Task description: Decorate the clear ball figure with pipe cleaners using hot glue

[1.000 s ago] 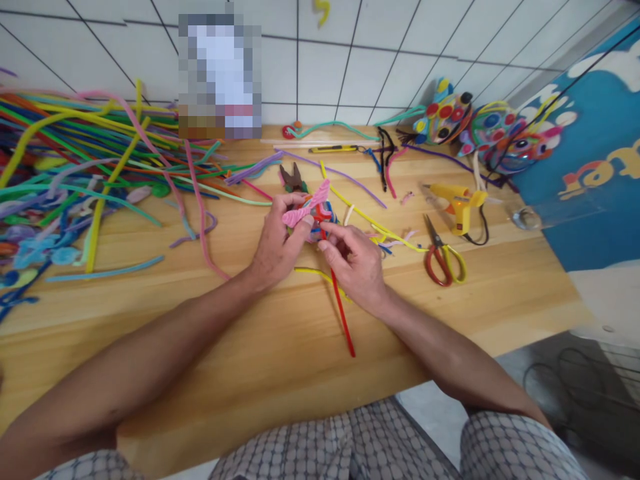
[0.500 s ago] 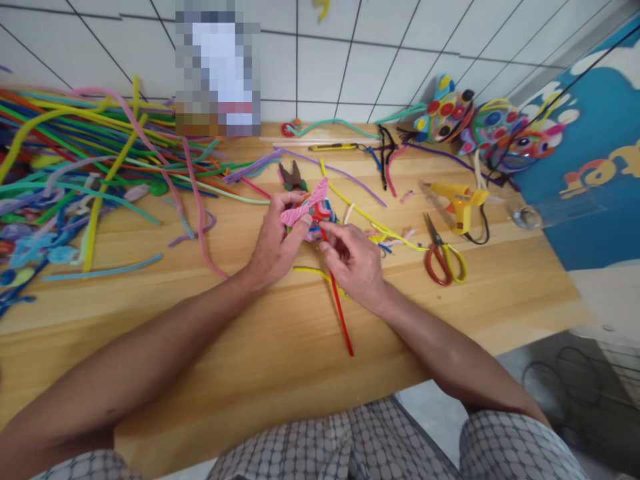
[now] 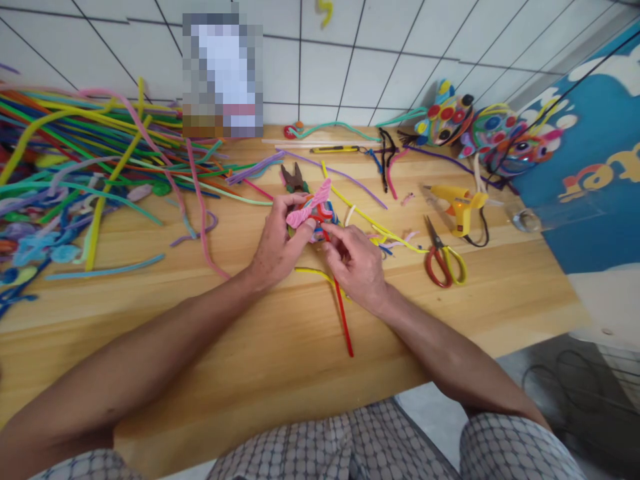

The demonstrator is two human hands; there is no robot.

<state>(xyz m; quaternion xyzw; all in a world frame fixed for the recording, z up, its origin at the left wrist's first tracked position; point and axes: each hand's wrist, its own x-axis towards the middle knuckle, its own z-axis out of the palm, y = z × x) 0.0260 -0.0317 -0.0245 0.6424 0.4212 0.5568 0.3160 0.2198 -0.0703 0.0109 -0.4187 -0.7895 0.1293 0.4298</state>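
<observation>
My left hand (image 3: 277, 243) is closed around a small craft piece of twisted pipe cleaners (image 3: 313, 208), with pink loops on top and red and blue beneath. My right hand (image 3: 356, 260) pinches a long red pipe cleaner (image 3: 343, 315) where it joins that piece; its free end trails toward me across the wooden table (image 3: 280, 360). Both hands sit near the table's middle, and a yellow pipe cleaner (image 3: 314, 273) lies under them.
A big heap of coloured pipe cleaners (image 3: 75, 160) covers the left. Red-handled scissors (image 3: 443, 257) and a yellow glue gun (image 3: 457, 203) lie to the right, small pliers (image 3: 294, 179) behind the hands, finished colourful crafts (image 3: 475, 130) at the back right.
The hands have stayed almost in place. My right fingers have shifted slightly on the red pipe cleaner by the craft piece.
</observation>
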